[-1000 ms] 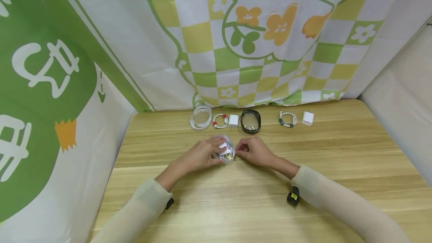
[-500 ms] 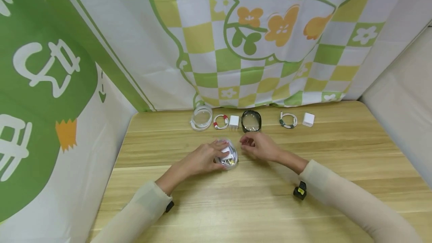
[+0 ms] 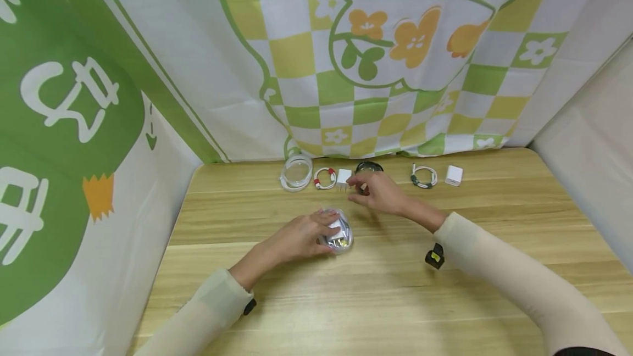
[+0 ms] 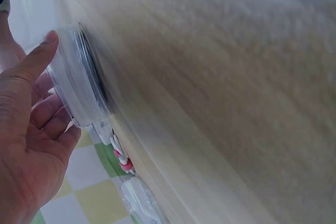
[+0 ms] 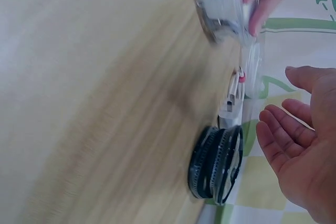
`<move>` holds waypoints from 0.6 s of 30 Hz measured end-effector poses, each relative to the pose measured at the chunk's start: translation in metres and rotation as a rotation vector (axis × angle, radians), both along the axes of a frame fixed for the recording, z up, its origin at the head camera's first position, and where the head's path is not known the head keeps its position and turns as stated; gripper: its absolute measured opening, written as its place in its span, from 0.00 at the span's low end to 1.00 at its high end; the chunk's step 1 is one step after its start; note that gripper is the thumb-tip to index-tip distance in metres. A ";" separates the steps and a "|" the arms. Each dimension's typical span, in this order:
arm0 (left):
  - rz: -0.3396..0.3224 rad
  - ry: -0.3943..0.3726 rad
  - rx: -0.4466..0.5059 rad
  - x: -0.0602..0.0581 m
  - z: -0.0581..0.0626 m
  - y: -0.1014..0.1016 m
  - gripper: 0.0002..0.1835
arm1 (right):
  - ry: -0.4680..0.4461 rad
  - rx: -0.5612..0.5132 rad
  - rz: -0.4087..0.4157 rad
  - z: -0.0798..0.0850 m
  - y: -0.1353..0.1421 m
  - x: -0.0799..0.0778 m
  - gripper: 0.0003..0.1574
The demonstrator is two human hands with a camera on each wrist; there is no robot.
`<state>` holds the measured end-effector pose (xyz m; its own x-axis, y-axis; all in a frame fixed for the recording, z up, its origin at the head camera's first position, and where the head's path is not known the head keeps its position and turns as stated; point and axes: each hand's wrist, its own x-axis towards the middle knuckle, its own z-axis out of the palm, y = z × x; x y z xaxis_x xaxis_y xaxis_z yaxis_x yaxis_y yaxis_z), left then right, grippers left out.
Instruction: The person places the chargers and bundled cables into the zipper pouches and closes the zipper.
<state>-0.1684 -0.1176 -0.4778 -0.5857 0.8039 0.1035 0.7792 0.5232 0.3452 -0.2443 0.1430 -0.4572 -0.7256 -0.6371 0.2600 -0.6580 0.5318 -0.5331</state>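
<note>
A clear round case (image 3: 343, 243) with a white plug charger and a cable inside is on the table in the middle of the head view. My left hand (image 3: 303, 237) grips it from the left, thumb on the near side and fingers over the top. In the left wrist view, the case (image 4: 79, 77) stands between thumb and fingers. My right hand (image 3: 382, 194) hovers with loosely bent fingers over a black-rimmed round case (image 3: 368, 166), partly hiding it. The right wrist view shows this black-rimmed case (image 5: 215, 163) below an empty palm. A white plug charger (image 3: 344, 176) lies just left of the right fingertips.
Along the table's back edge lie a clear ring-shaped case (image 3: 296, 173), a white cable with red ties (image 3: 325, 178), a white cable with a dark tie (image 3: 424, 177) and a white charger block (image 3: 454, 175). A patterned curtain (image 3: 336, 92) hangs directly behind the table (image 3: 346, 312).
My right hand has left the side of the clear case and moved back over the black-rimmed one. My left hand still holds the clear case, which has shifted slightly right and nearer.
</note>
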 end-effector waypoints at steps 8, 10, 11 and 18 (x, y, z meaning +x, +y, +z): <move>-0.024 0.026 -0.013 0.002 -0.001 0.001 0.29 | 0.042 0.123 0.009 0.006 -0.013 -0.018 0.33; -0.032 0.029 -0.002 0.002 -0.001 0.001 0.28 | 0.048 0.158 0.010 0.007 -0.016 -0.023 0.35; -0.033 0.030 0.006 0.002 -0.001 0.000 0.29 | 0.051 0.173 0.015 0.008 -0.018 -0.025 0.36; -0.003 0.063 0.095 -0.003 0.009 -0.005 0.29 | 0.046 0.219 0.067 0.012 -0.028 -0.039 0.39</move>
<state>-0.1713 -0.1226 -0.4690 -0.5732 0.7903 0.2163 0.8024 0.4880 0.3434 -0.2838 0.1146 -0.4447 -0.6705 -0.7282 0.1421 -0.7164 0.5857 -0.3791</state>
